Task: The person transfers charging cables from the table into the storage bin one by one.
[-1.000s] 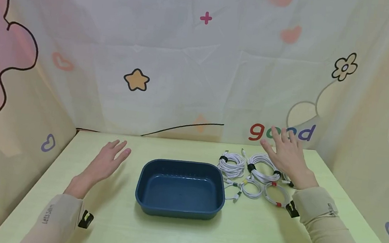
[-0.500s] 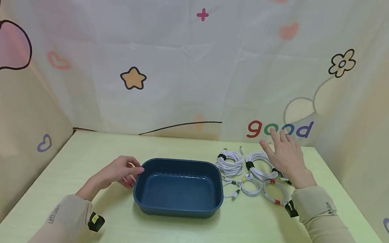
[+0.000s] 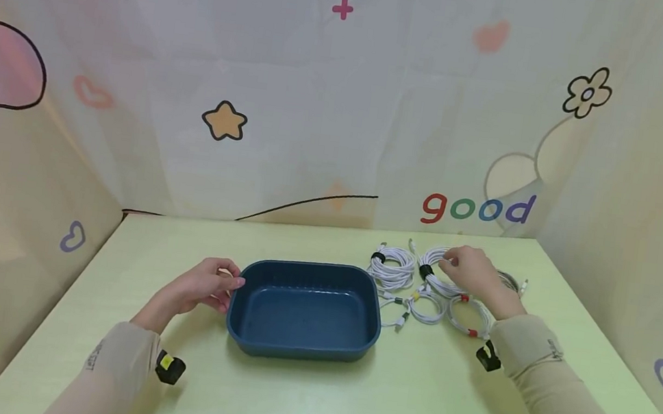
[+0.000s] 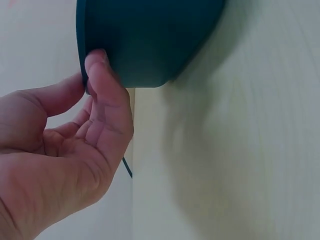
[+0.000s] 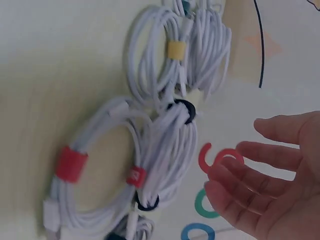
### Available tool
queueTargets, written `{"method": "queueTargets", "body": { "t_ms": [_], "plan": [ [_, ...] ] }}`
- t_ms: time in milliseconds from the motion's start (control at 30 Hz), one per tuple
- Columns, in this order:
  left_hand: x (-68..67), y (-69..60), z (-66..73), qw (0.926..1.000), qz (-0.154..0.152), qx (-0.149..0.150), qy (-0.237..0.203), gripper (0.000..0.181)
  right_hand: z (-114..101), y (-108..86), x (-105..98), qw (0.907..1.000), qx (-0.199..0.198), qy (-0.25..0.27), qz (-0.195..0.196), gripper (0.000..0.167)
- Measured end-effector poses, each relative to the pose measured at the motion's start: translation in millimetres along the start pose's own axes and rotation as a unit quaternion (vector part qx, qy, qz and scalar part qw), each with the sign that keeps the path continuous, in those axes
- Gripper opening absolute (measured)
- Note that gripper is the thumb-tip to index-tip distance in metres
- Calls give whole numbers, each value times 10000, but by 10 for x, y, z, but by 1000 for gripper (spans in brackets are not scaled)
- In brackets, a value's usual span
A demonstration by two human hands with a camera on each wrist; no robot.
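Observation:
At its left end the dark blue plastic basin (image 3: 301, 353) has its rim pinched between the thumb and fingers of my left hand (image 3: 197, 287). The left wrist view shows the thumb on one side of the rim and a finger against the outer wall (image 4: 150, 40). My right hand (image 3: 475, 276) hovers over a large white cable coil with black ties (image 3: 442, 287). In the right wrist view its fingers are loosely bent, apart from the cables, and hold nothing. In front lie a white coil with red ties (image 5: 92, 131) and one with a yellow tie (image 5: 135, 62).
Another white cable coil (image 3: 396, 271) with a black tie lies behind the basin's right end. A short cable with green ties (image 3: 398, 301) is beside the basin. A darker coil (image 3: 509, 281) sits partly behind the right hand. A printed cloth backdrop (image 3: 296, 92) encloses the table.
My left hand has moved right and taken hold of the basin's rim. My right hand has lowered toward the large coil, its fingers bending. The view has tilted slightly.

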State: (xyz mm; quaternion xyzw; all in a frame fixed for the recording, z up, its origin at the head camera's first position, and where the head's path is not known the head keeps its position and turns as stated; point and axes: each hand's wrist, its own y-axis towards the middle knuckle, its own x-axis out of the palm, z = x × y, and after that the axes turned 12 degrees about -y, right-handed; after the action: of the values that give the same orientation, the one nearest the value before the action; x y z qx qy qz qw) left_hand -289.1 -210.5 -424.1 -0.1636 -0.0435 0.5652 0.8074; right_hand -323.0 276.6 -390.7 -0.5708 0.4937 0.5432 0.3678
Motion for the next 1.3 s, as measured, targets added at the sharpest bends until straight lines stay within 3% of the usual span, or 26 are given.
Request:
{"method": "queueTargets", "body": {
  "t_ms": [133, 367, 667, 767, 1033, 1300],
  "plan": [
    [-24, 29, -5, 9997, -106, -63, -232, 23, -56, 40, 120, 9994, -245, 190, -135, 23],
    [-35, 61, -73, 9974, -305, -40, -657, 20, -203, 63, 312, 9948, -956, 349, 30, 13],
    [-15, 55, -153, 9959, -331, -56, -841, 19, -406, 15, 499, 9896, -1219, 548, -535, 6],
    [-10, 57, -183, 9956, -365, -53, -856, 21, -432, -11, 573, 9885, -1336, 449, -544, 4],
    [0, 49, -153, 9960, -408, -17, -794, 23, -420, -5, 624, 9928, -1123, 289, -304, 4],
    [-64, 73, -110, 9962, -454, 82, -741, 22, -408, 24, 470, 9885, -1020, 1070, -332, 4]
  ]
}}
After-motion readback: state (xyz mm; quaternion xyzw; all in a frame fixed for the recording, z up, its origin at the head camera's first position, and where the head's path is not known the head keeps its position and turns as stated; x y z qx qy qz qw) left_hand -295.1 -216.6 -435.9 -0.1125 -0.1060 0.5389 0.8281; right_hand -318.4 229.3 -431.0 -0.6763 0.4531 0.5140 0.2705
